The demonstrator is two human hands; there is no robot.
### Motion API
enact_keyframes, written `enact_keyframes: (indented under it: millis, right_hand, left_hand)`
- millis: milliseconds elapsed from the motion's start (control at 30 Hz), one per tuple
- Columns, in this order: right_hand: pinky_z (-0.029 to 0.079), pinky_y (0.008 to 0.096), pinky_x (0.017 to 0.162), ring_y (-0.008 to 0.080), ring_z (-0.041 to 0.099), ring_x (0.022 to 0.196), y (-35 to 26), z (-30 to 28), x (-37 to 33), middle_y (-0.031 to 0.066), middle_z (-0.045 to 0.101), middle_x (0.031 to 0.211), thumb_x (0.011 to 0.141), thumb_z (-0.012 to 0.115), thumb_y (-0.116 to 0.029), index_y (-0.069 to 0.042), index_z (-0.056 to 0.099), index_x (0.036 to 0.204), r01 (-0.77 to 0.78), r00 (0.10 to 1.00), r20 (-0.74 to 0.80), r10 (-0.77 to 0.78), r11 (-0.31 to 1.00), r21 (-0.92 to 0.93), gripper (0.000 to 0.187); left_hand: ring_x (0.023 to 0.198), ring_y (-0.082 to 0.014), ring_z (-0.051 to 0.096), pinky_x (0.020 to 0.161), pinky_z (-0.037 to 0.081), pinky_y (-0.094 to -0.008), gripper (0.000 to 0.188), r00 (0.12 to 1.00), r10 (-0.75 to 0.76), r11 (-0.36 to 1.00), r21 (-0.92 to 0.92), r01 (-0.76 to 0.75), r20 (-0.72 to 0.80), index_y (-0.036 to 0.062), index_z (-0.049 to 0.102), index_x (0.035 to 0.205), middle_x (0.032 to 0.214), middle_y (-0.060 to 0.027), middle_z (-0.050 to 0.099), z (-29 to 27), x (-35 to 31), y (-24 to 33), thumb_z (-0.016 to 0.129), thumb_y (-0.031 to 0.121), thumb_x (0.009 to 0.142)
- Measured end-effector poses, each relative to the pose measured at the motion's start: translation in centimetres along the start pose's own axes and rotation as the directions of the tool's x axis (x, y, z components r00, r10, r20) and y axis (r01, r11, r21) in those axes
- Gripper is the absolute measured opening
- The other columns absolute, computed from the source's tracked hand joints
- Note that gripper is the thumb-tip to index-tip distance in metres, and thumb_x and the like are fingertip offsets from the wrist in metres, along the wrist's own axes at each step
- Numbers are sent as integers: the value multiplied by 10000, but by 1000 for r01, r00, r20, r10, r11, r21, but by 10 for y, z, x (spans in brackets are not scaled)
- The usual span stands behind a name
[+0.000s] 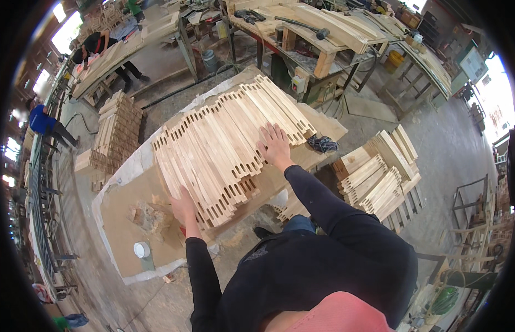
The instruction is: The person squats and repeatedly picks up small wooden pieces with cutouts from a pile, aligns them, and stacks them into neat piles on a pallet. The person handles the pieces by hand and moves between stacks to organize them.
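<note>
A broad row of pale wooden slats [213, 138] with slotted ends lies side by side on a low work table. My right hand [275, 146] rests flat on the slats toward the right, fingers spread. At the row's near left edge, my left hand [184, 207] lies against the outermost slat, its fingers stretched along it and partly hidden. A small red thing shows beside the left wrist, too little of it to name. More slats of the same kind peek out beneath the row's near edge.
Cardboard [122, 221] covers the table's left part, holding a white round container [141, 249] and a crumpled clear plastic bag [149, 216]. A dark bundle [323, 144] sits right of the slats. Stacked wood [116, 130] stands left, more slats [373, 180] right. Two people work at far left.
</note>
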State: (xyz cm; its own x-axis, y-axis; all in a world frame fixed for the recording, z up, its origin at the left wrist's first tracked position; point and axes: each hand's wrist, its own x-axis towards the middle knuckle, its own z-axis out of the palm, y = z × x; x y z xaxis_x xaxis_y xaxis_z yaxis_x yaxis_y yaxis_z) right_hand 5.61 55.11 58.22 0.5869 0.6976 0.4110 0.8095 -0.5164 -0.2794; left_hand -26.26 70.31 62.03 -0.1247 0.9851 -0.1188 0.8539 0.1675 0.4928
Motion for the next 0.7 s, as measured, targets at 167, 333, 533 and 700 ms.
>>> enact_keyframes:
  millis: [167, 333, 533, 700]
  right_hand:
    - [203, 465, 1210, 346, 309, 1460, -4, -2, 3, 127, 383, 1569, 952, 498, -457, -105, 450, 1478, -13, 1000, 10, 13, 1000, 19, 634]
    - [200, 460, 1212, 337, 300, 1465, -2, -3, 1, 118, 377, 1574, 953, 491, -469, -83, 423, 1489, -19, 999, 33, 19, 1000, 17, 664]
    - [195, 458, 1214, 329, 279, 1479, -2, -1, 1, 113, 370, 1580, 948, 495, -478, -84, 416, 1497, -23, 999, 48, 23, 1000, 3, 680]
    - [186, 458, 1216, 333, 288, 1479, -5, -1, 3, 120, 368, 1583, 953, 485, -484, -83, 426, 1499, -13, 999, 34, 13, 1000, 6, 679]
  left_hand:
    - [1179, -434, 595, 987, 458, -504, 864, 998, 15, 999, 38, -13, -56, -52, 495, 1356, 1239, -287, 634, 3, 7, -4, 477, 685, 906]
    - [1163, -438, 603, 976, 472, -498, 866, 1000, -17, 999, 50, 18, -18, -57, 469, 1381, 1271, -287, 617, 4, 7, -5, 518, 660, 898]
    - [1145, -436, 614, 962, 479, -505, 839, 1000, 1, 1000, -15, -1, -16, -39, 483, 1370, 1244, -280, 633, 0, 3, -6, 527, 652, 896]
    - [1120, -436, 625, 941, 488, -508, 786, 1000, -10, 999, -31, 9, -22, -28, 522, 1328, 1205, -280, 649, -5, 2, -4, 543, 629, 897]
